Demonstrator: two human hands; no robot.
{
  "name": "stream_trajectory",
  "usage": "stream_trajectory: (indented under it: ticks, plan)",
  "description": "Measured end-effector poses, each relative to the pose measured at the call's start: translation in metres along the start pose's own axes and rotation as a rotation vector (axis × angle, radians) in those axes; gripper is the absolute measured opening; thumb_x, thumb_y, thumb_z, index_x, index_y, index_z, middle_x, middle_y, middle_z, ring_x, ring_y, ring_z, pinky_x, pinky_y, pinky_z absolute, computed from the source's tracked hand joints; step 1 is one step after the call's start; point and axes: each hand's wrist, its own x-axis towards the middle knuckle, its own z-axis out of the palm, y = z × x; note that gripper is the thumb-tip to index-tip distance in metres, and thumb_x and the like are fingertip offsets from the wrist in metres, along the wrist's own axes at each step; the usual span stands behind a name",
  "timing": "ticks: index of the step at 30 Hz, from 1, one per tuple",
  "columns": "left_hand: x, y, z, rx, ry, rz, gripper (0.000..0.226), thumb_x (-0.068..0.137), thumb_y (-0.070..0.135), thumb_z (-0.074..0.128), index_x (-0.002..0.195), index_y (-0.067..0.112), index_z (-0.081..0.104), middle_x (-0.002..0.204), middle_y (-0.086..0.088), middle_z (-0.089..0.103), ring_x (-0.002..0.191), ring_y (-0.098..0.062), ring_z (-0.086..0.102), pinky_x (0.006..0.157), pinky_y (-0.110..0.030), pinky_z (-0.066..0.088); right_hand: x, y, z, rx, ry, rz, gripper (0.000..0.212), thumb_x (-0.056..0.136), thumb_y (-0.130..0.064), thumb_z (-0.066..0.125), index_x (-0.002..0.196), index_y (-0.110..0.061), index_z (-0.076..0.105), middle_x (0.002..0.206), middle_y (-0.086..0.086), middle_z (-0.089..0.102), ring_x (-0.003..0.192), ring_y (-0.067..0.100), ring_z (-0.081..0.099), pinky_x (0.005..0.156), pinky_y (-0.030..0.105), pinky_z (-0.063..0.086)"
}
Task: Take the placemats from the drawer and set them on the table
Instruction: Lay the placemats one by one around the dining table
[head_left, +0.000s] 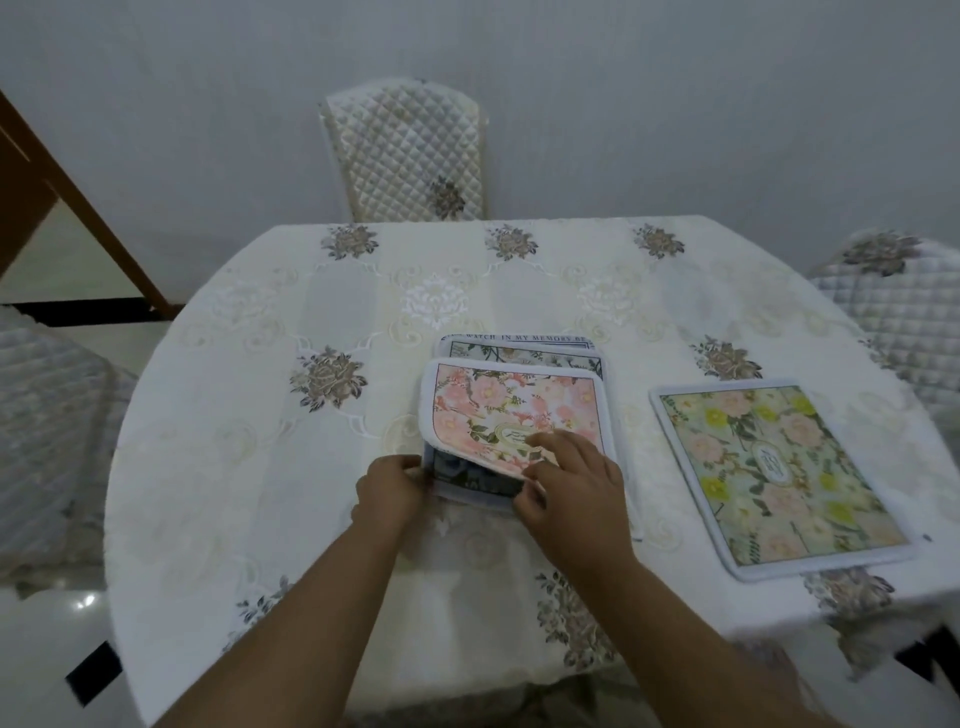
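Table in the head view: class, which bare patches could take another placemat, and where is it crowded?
Free: the white embroidered tablecloth left of the pink floral placemat stack, and the far strip before the quilted chair. Crowded: stack, both hands, green floral placemat at right.

I face a plain pale wall (675, 104). A quilted chair (408, 156) stands at the table's far side, two more chairs (904, 312) (47, 415) flank it, and a brown wooden frame (62, 197) leans at my left.
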Motion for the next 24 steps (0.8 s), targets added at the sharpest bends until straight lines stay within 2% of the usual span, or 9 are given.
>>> stream_trajectory:
  ticks: [3,5,7,9,12,15,19,22,24]
  plan:
    - [-0.012,0.006,-0.028,-0.48,-0.012,-0.178,0.056,0.1,0.055,0.032,0.098,0.017,0.072,0.103,-0.007,0.067,0.102,-0.03,0.061,0.098,-0.042,0.043,-0.014,-0.017,-0.001,0.027,-0.068,-0.031,0.018,0.08,-0.032,0.063,0.092,-0.027,0.076,0.13,-0.011,0.06,0.13,0.019,0.046,0.101,0.044,0.041]
    - [-0.023,0.006,-0.047,-0.587,-0.163,-0.246,0.058,0.097,0.064,0.035,0.096,0.018,0.07,0.096,-0.001,0.07,0.093,-0.02,0.063,0.096,-0.04,0.041,-0.025,-0.027,0.001,0.04,-0.129,-0.073,0.023,0.081,-0.037,0.059,0.095,-0.029,0.075,0.133,-0.012,0.058,0.132,0.018,0.044,0.103,0.044,0.039]
    - [-0.032,0.0,-0.061,-0.475,-0.284,-0.173,0.032,0.095,0.049,0.055,0.095,0.019,0.068,0.1,-0.004,0.071,0.09,-0.018,0.064,0.097,-0.038,0.044,-0.036,-0.034,0.004,0.047,-0.201,-0.121,0.024,0.082,-0.041,0.057,0.095,-0.031,0.075,0.135,-0.014,0.057,0.134,0.018,0.041,0.105,0.046,0.039]
    - [-0.034,-0.009,-0.069,-0.315,-0.239,-0.068,0.015,0.094,0.026,0.064,0.102,0.014,0.07,0.104,-0.005,0.071,0.091,-0.019,0.065,0.094,-0.035,0.048,-0.043,-0.036,0.005,0.089,-0.32,-0.1,0.024,0.085,-0.046,0.057,0.098,-0.036,0.074,0.143,-0.018,0.048,0.139,0.017,0.032,0.11,0.046,0.033]
    - [-0.039,-0.024,-0.079,-0.131,-0.081,0.005,0.038,0.097,0.026,0.059,0.13,0.008,0.059,0.118,-0.005,0.062,0.099,-0.02,0.056,0.089,-0.03,0.042,-0.045,-0.03,0.011,0.138,-0.439,0.042,0.03,0.089,-0.058,0.052,0.106,-0.041,0.071,0.151,-0.02,0.036,0.141,0.016,0.025,0.112,0.042,0.025]
    - [-0.046,-0.053,-0.098,-0.026,0.028,0.019,0.047,0.099,0.031,0.054,0.142,0.012,0.048,0.138,-0.011,0.055,0.115,-0.028,0.056,0.092,-0.033,0.042,-0.04,-0.022,0.023,0.078,-0.399,0.236,0.039,0.092,-0.058,0.05,0.119,-0.036,0.067,0.15,-0.01,0.043,0.137,0.023,0.033,0.11,0.041,0.031]
    - [-0.048,-0.109,-0.131,0.05,0.121,-0.06,0.048,0.098,0.035,0.053,0.141,0.013,0.049,0.138,-0.013,0.056,0.118,-0.032,0.057,0.098,-0.04,0.045,-0.025,-0.006,0.037,0.003,-0.413,0.545,0.054,0.091,-0.055,0.051,0.133,-0.021,0.057,0.151,0.001,0.039,0.137,0.032,0.031,0.107,0.048,0.035]
    - [-0.049,-0.144,-0.139,0.038,0.113,-0.125,0.033,0.097,0.033,0.054,0.124,0.014,0.059,0.115,-0.013,0.066,0.097,-0.031,0.064,0.089,-0.044,0.052,-0.013,0.013,0.046,-0.031,-0.355,0.749,0.07,0.086,-0.059,0.053,0.138,-0.012,0.047,0.147,0.009,0.038,0.133,0.034,0.032,0.105,0.05,0.035]
    - [-0.052,-0.156,-0.135,0.042,0.112,-0.118,0.025,0.098,0.029,0.054,0.117,0.014,0.061,0.105,-0.011,0.067,0.088,-0.028,0.063,0.083,-0.043,0.053,-0.004,0.027,0.052,-0.016,-0.319,0.851,0.089,0.081,-0.064,0.054,0.146,-0.006,0.032,0.151,0.011,0.03,0.135,0.035,0.028,0.106,0.052,0.032]
